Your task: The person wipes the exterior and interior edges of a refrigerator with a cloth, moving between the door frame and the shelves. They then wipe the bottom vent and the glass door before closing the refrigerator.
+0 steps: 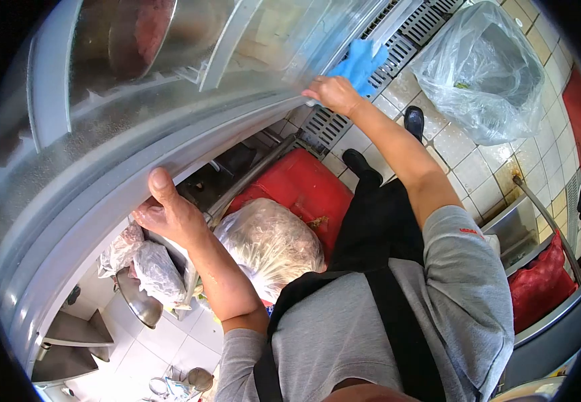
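A large glass fridge door [190,144] with a pale metal frame slants across the upper left. My left hand [173,211] is at the frame's lower edge, thumb raised along the front and fingers bent in at the rim, partly hidden. Farther along the same edge, my right hand [334,95] is closed at the frame, knuckles up. A blue cloth [360,67] shows right behind my right hand. Through the glass appears a metal bowl [126,40] with reddish meat [151,30] in it.
Below the frame, a clear bag [270,244] of pale food lies by a red container [304,191]. Smaller wrapped bags [160,271] are near my left forearm. A big clear plastic bag [481,74] stands on the tiles, beside floor grates [431,20]. A red sack [541,278] sits at right.
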The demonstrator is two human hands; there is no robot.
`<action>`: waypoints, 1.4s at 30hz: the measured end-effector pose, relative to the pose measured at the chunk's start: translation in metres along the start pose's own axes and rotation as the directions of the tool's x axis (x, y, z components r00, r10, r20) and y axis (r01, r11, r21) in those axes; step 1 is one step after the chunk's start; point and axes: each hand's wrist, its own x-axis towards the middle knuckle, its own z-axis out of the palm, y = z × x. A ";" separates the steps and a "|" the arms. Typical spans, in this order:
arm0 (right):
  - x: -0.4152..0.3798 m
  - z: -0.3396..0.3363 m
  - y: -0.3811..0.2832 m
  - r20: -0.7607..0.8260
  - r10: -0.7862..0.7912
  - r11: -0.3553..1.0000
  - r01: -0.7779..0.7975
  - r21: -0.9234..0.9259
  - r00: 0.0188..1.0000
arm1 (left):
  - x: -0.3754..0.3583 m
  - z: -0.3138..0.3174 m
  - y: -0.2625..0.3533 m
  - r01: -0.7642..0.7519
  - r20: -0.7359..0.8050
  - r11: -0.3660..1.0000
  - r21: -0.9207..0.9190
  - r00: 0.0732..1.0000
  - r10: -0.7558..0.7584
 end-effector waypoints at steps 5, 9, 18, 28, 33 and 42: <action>0.000 0.021 0.024 0.219 0.348 0.913 -0.382 0.143 0.912 | 0.001 0.008 0.006 -0.079 -0.046 0.996 -0.052 0.996 0.077; 0.003 -0.052 0.009 0.141 0.680 0.328 -0.471 0.819 0.719 | 0.001 0.006 0.011 -0.057 -0.019 0.998 0.026 0.998 0.057; 0.017 0.078 -0.059 -0.035 0.905 0.135 -0.207 0.969 0.425 | 0.000 0.008 0.013 -0.048 0.012 0.998 0.031 0.999 0.048; 0.009 -0.088 -0.191 -0.363 0.665 0.561 -0.116 0.820 0.653 | -0.001 0.008 0.015 0.004 0.064 0.993 -0.116 0.998 0.003; 0.036 -0.168 -0.252 -0.780 0.072 0.806 0.424 0.413 0.622 | -0.004 0.002 0.009 -0.015 0.090 0.994 -0.104 0.996 0.025; 0.034 -0.019 -0.083 -0.573 0.680 0.722 -0.282 0.632 0.458 | -0.006 0.011 0.017 0.079 0.022 0.993 -0.088 0.997 -0.077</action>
